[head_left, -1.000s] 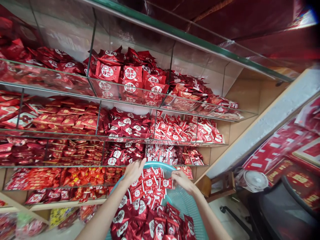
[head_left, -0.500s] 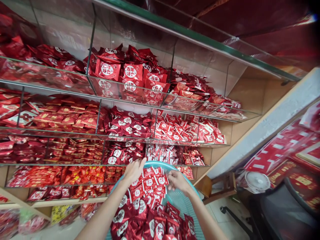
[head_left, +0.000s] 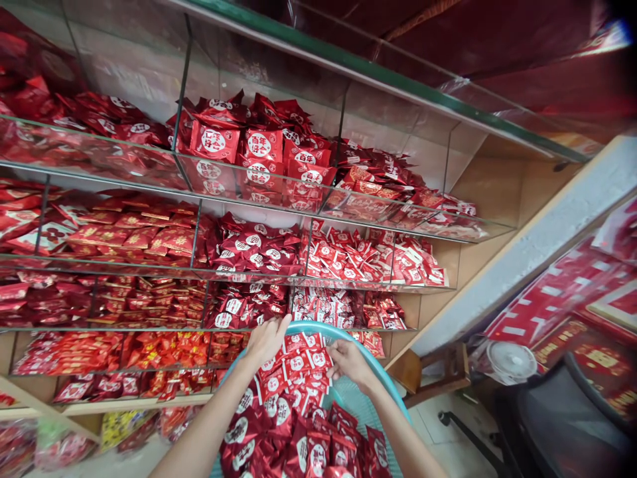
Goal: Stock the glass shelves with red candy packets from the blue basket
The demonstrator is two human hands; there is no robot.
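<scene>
A teal plastic basket point(head_left: 385, 378) is below me, with small bright-red packets point(head_left: 296, 363) toward its far side and larger dark-red packets point(head_left: 291, 441) nearer me. At the basket's far left rim, my left hand point(head_left: 266, 342) is closed over the edge, its fingertips partly hidden. Inside the right side, my right hand point(head_left: 348, 364) has curled fingers, with thumb and forefinger pinched at the edge of a small red packet point(head_left: 320, 358). Just beyond the basket stands a display rack point(head_left: 253, 328) with glass-fronted compartments.
Red packets point(head_left: 259, 242) fill the rack's several tiers, and a green-edged glass shelf point(head_left: 378, 73) juts out above. To the right are a grey wall edge point(head_left: 557, 206), a wooden stool point(head_left: 442, 375) and a dark chair point(head_left: 572, 418). Plastic bags of packets point(head_left: 127, 425) lie under the rack.
My right hand has shifted slightly left within the basket, against the small red packets. The left hand stays on the rim; the view has moved only a little.
</scene>
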